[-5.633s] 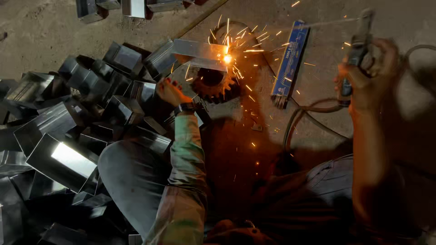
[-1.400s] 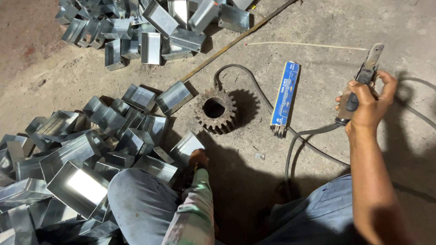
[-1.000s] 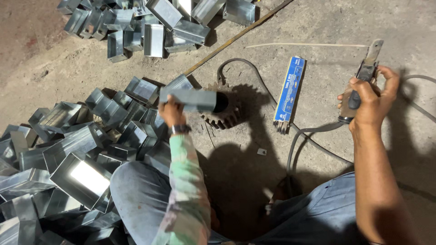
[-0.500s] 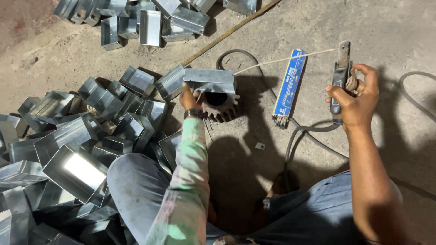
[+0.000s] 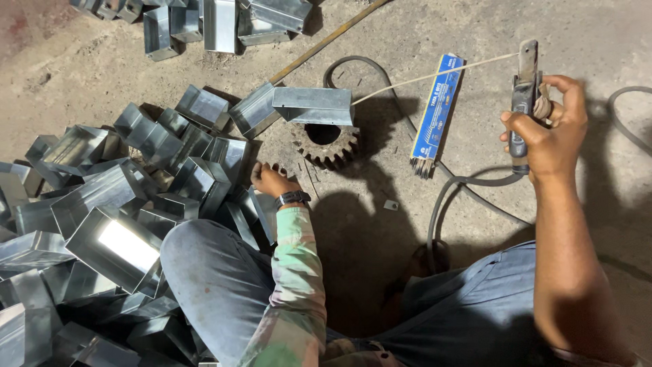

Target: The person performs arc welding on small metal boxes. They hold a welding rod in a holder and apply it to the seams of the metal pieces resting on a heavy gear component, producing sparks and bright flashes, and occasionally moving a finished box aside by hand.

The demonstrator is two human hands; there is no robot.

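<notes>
Concrete floor: left hand [image 5: 270, 179], fingers loosely curled and empty, has released the sheet-metal channel piece [image 5: 314, 106] onto the gear [image 5: 327, 140] at 12 o'clock; right hand [image 5: 547, 126] grips the electrode holder [image 5: 523, 102].

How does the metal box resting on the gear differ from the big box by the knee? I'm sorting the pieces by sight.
The box on the gear lies on its side atop the toothed gear, apart from the heap; the big box by the knee sits within the pile. The first shows a dull grey closed face; the second faces open-side up, its inside glaring with reflected light. The second looks larger in this view. Both are grey folded sheet-metal boxes, and neither hand holds either.
</notes>
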